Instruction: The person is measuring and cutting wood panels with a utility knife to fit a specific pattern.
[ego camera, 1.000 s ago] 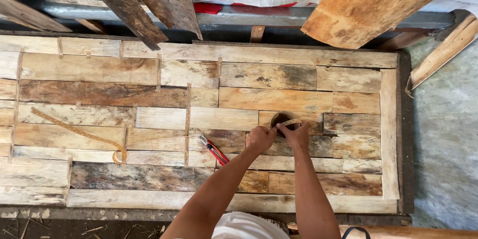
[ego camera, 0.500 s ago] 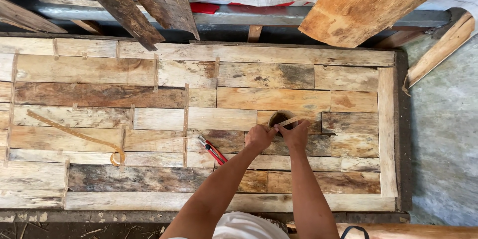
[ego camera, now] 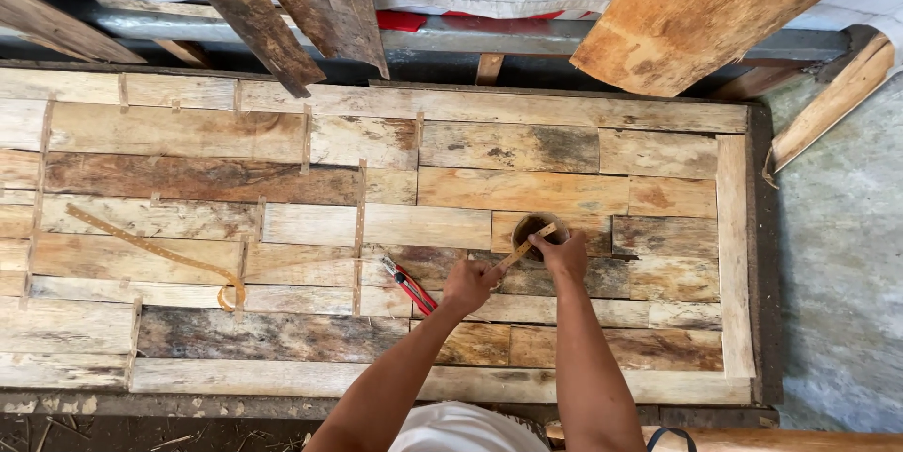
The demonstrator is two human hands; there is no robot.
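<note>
Two hands: we work over the plank panel (ego camera: 282, 179).
Left hand (ego camera: 467, 285): fingers closed on a thin stick (ego camera: 523, 248), now dipped lower.
Right hand (ego camera: 562, 253): fingers grip the small cup (ego camera: 536, 226), unmoved.
Cutter (ego camera: 409, 285): lies beside, untouched.

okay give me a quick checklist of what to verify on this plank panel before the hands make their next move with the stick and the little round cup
1. Left hand grips the thin wooden stick: ok.
2. Right hand steadies the small round cup: ok, fingers rest on its near rim.
3. Stick tip reaches over the cup: ok; what is inside, cannot tell.
4. Cup sits flat on the plank panel: ok, it looks upright.
5. Red-handled tool lies close beside the left hand: not ok, it could get bumped.
6. Curved saw blade lies well away to the left: ok.
</note>
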